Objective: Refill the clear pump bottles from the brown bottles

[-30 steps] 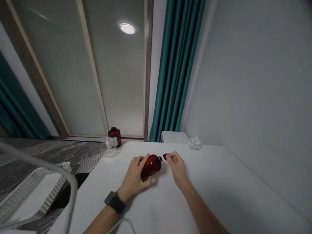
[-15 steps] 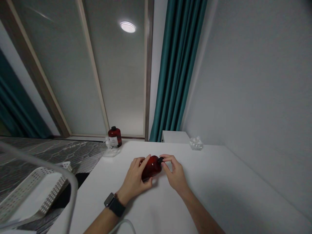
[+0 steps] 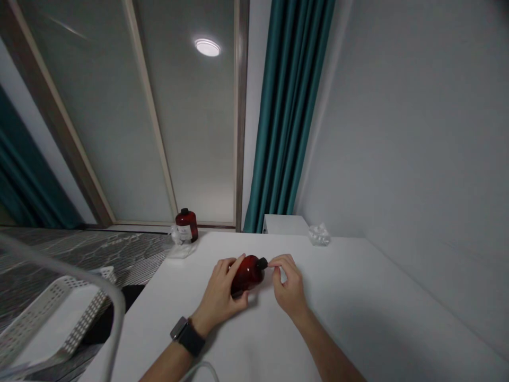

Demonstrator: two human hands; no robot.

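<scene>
A dark red-brown bottle (image 3: 248, 275) with a black cap (image 3: 262, 263) lies tilted over the white table, its cap end toward the right. My left hand (image 3: 225, 286) wraps round the bottle's body from the left, fingers over the top and thumb below. To the right of the cap is my right hand (image 3: 289, 284). Its index fingertip is at the cap's edge, possibly touching it, while the thumb stands apart from the index finger with nothing between them. A black smartwatch (image 3: 187, 336) is on my left wrist.
Another red-brown bottle (image 3: 186, 225) with a pale label stands at the table's far left corner, by crumpled clear plastic (image 3: 178, 246). More crumpled plastic (image 3: 318, 234) lies at the far right edge. A white perforated basket (image 3: 55, 318) and a pale curved bar (image 3: 117, 318) are at left.
My right thumb and fingers have come off the sides of the black cap, and the hand has shifted slightly right. The left hand still holds the bottle in about the same place.
</scene>
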